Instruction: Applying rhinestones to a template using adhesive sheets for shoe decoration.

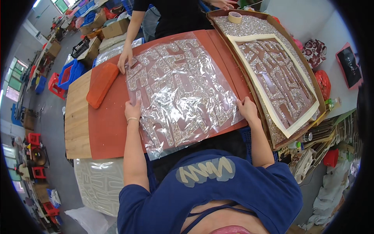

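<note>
A transparent plastic sheet (pixel 183 87) with glittering, rhinestone-like shapes lies over a reddish-brown mat (pixel 109 132). My left hand (pixel 133 110) pinches its left edge, the fingers closed on the film. At the opposite edge my right hand (pixel 248 109) is also closed on the film, thumb uppermost. A co-worker's hand (pixel 125 58) touches the sheet's far left corner. Beside that hand rests an orange-red block-like pad (pixel 102 85). The sheet's near edge reaches past the mat toward my body.
Right of the mat stands a shallow tray (pixel 255 91) of loose glitter stones, holding a cream-framed stencil (pixel 286 126) and a tape roll (pixel 235 17). The co-worker (pixel 179 17) stands across the table. Another patterned sheet (pixel 99 183) hangs low at left. Blue crates (pixel 72 74) stand beyond.
</note>
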Demonstrator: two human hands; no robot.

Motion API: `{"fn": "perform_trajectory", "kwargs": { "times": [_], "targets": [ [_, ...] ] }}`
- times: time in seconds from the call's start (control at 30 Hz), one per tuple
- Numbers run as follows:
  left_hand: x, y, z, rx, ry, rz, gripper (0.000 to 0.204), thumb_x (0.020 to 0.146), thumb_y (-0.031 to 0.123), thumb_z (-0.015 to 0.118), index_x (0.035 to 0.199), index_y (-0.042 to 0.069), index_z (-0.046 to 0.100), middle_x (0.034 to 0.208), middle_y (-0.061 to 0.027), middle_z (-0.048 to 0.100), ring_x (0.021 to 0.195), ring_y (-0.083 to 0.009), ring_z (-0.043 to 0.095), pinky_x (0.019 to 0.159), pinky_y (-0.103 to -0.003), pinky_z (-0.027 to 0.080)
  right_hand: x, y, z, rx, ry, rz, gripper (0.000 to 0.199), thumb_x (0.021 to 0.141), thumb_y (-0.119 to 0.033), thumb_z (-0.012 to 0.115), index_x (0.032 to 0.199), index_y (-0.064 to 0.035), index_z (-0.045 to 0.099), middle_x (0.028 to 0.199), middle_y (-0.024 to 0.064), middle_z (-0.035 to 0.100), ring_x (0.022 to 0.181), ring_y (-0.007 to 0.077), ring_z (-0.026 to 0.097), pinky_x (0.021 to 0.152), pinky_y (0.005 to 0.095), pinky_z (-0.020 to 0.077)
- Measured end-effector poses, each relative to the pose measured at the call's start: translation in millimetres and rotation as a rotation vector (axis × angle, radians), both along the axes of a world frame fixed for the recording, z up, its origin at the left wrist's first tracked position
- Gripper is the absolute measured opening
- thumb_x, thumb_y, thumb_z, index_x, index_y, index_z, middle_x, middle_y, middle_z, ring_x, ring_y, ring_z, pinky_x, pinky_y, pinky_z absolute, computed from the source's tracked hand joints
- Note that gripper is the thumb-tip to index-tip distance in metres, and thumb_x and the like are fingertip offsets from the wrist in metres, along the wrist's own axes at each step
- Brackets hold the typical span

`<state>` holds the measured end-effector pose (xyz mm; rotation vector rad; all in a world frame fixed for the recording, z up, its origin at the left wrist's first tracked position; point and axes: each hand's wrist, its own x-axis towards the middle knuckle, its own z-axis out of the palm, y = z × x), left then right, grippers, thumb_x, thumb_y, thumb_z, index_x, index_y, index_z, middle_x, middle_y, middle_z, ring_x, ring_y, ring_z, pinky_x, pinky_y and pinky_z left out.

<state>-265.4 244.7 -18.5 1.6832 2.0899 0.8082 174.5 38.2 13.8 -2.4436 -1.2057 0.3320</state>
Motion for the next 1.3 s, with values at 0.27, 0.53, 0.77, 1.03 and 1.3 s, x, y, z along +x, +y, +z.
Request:
{"fn": "perform_trajectory", "kwargs": {
  "times": [0.27,0.53,0.77,1.03,1.3],
  "targets": [
    [-4.6,-12.7,0.2,0.059,0.023,0.042,0.045,0.09,0.042,0.049,0.097,-0.001,0.059,0.087,-0.0241,0.064,0.085,-0.0413,0.062,0.076,-0.046,0.047,6.8,-0.9,-5.9,0.043,0.043,0.007,0.043,0.087,-0.043,0.055,0.079,-0.0006,0.058,0.07,0.0186,0.063,0.069,0.0363,0.061,0.066,0.0455,0.0453],
    [-2.4,-10.4,9.9,0.031,-0.039,0.042,0.043,0.087,0.04,0.056,0.093,-0.002,0.06,0.085,-0.0222,0.065,0.082,-0.0381,0.063,0.074,-0.044,0.048,16.2,-5.1,-16.8,-0.031,0.434,0.046,0.049,0.087,-0.044,0.055,0.078,0.0034,0.06,0.065,0.0182,0.06,0.058,0.0281,0.061,0.054,0.0397,0.047],
    [-11.7,-9.6,0.3,0.019,-0.098,0.004,0.046,0.081,0.042,0.065,0.093,-0.003,0.061,0.085,-0.0203,0.066,0.08,-0.0346,0.064,0.073,-0.041,0.049,17.5,-9.4,3.1,-0.012,0.854,0.114,0.029,0.086,-0.028,0.064,0.078,-0.001,0.058,0.059,0.0026,0.054,0.039,0.0119,0.05,0.035,0.0248,0.0385],
    [-9.3,-9.8,-2.0,-0.01,-0.071,0.034,0.047,0.086,0.044,0.056,0.091,-0.002,0.061,0.085,-0.0232,0.065,0.082,-0.0383,0.063,0.073,-0.044,0.048,8.0,-9.0,19.0,0.007,0.902,0.024,0.026,0.09,-0.025,0.058,0.077,-0.0023,0.059,0.063,-0.002,0.052,0.055,0.0059,0.047,0.048,0.0234,0.0373],
    [-2.3,-13.7,4.2,0.012,0.009,0.039,0.044,0.09,0.042,0.05,0.091,-0.001,0.059,0.085,-0.0246,0.064,0.083,-0.0405,0.062,0.073,-0.046,0.047,20.0,-11.4,-7.5,0.076,0.845,0.07,0.026,0.092,-0.025,0.055,0.08,-0.0022,0.06,0.064,-0.0028,0.053,0.056,0.0059,0.045,0.05,0.0236,0.0376]
  ]
}}
